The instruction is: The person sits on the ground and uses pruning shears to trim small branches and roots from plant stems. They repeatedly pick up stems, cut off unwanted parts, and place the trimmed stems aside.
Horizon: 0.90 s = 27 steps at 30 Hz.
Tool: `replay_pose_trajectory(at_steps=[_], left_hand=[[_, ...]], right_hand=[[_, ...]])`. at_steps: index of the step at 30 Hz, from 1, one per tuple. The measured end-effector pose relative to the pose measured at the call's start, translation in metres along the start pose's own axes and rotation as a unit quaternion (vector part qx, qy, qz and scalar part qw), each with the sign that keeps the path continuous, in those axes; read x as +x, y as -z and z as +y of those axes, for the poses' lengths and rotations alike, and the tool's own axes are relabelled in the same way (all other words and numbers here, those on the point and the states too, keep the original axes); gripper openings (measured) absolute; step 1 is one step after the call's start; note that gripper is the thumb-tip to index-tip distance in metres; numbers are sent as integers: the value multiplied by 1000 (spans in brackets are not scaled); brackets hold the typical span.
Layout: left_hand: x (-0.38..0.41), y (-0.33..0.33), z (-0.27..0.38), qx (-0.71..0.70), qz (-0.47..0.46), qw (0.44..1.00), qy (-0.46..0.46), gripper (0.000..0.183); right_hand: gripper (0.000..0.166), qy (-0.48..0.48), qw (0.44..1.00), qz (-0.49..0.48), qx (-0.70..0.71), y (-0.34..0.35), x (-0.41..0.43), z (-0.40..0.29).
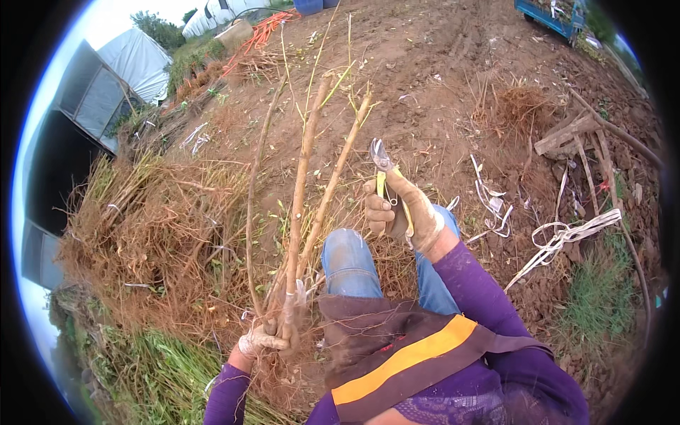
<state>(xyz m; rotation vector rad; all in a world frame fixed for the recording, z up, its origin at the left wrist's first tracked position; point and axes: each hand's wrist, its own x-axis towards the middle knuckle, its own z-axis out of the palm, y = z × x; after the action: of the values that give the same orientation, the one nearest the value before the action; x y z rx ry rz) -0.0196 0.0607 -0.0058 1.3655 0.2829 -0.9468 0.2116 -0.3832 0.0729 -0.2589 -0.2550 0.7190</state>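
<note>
My left hand (265,341), in a soiled glove, grips several bare-root saplings (298,212) low on their stems, just above the roots. The stems point away from me, and thin green side shoots (337,85) grow near their cut tops. Fine brown roots (276,380) hang around and below that hand. In my gloved right hand (406,210) is a pair of bypass pruning shears (381,156) with yellow handles. Their blades point up and away, apart from the stems to their left. My fingers wrap the handles.
Bundled saplings with tangled roots (159,249) are heaped at left, above leafy green stems (154,366). White straps (571,239) and a wooden stool-like frame (574,133) lie at right. A blue cart (550,18) stands far off on bare soil (425,95).
</note>
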Motion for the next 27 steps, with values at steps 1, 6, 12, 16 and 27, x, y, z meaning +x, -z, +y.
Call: replay_pose_trajectory(at_steps=[1, 6, 12, 16, 27], left_hand=[[0, -5, 4, 7, -35, 999, 3, 56], [-5, -36, 16, -4, -39, 999, -2, 38], [-7, -50, 18, -86, -98, 991, -2, 29], [-5, -81, 46, -124, -154, 980, -25, 27], [-8, -85, 44, -166, -104, 980, -44, 25]], right_hand=[[51, 5, 1000, -10, -14, -15, -3, -11], [62, -76, 993, -84, 12, -20, 2, -38], [65, -51, 992, -116, 16, -4, 3, -33], [51, -80, 991, -83, 62, 8, 2, -36], [48, -43, 990, 74, -109, -4, -4, -19]])
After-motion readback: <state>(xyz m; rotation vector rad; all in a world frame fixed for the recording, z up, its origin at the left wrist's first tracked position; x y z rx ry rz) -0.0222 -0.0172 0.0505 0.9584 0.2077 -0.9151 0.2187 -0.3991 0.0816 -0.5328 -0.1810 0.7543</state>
